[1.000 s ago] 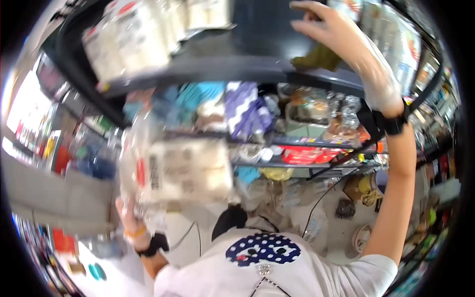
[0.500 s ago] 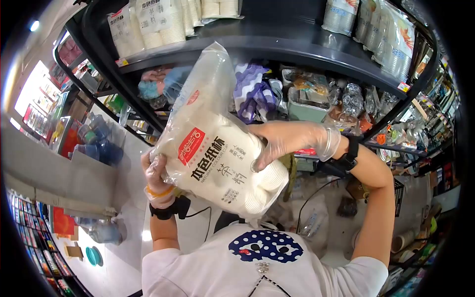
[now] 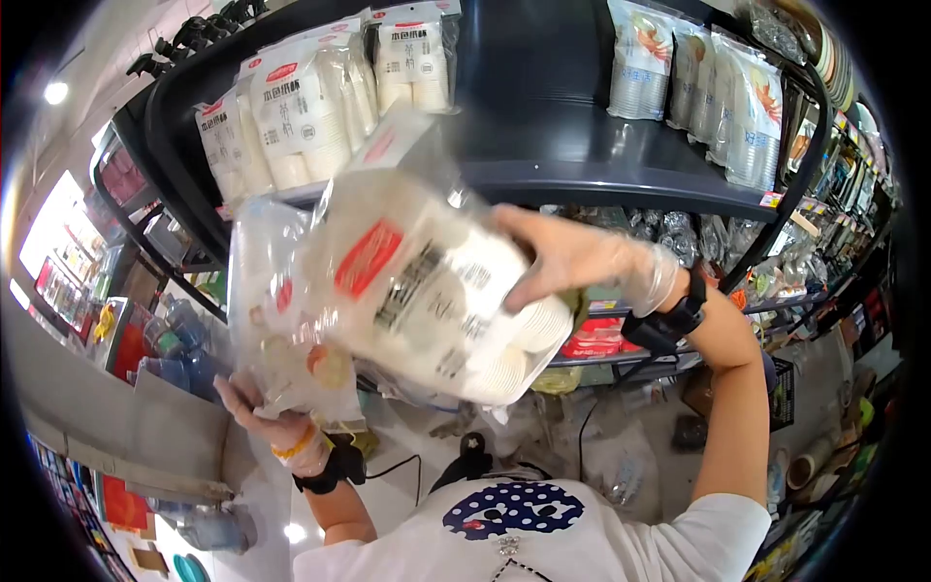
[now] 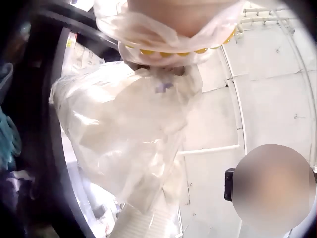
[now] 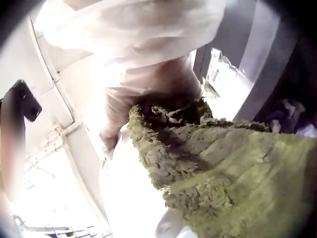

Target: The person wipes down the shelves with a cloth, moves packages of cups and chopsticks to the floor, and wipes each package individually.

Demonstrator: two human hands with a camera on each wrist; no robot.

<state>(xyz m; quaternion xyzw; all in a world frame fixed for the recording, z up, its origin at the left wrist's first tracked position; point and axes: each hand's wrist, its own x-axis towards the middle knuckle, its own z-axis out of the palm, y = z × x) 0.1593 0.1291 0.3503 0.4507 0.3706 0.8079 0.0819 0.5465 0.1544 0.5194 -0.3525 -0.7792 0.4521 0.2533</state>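
Note:
My right hand [image 3: 572, 262] grips the lower end of a clear-wrapped pack of white paper cups [image 3: 417, 291], thumb on its front. The pack is tilted, with its red label to the left and cup bases to the right. A fuzzy green cloth [image 5: 213, 173] is bunched under the right hand's fingers, mostly hidden behind the pack in the head view. At the left, my left hand [image 3: 272, 422], in a thin clear glove, holds a second clear plastic pack [image 3: 276, 339], partly behind the first. Ribbed cup sides [image 4: 143, 220] show at its end in the left wrist view.
A dark shelf [image 3: 543, 179] stands in front, with cup packs [image 3: 291, 112] at its left and clear cup packs [image 3: 747, 107] at its right. Lower shelves hold bagged goods [image 3: 679, 233]. A black cable [image 3: 582, 427] lies on the littered floor.
My right hand came down from the shelf to the labelled pack, cloth in hand. Since half a second ago, my left hand moved down-left off that pack's edge, and the second pack came into view.

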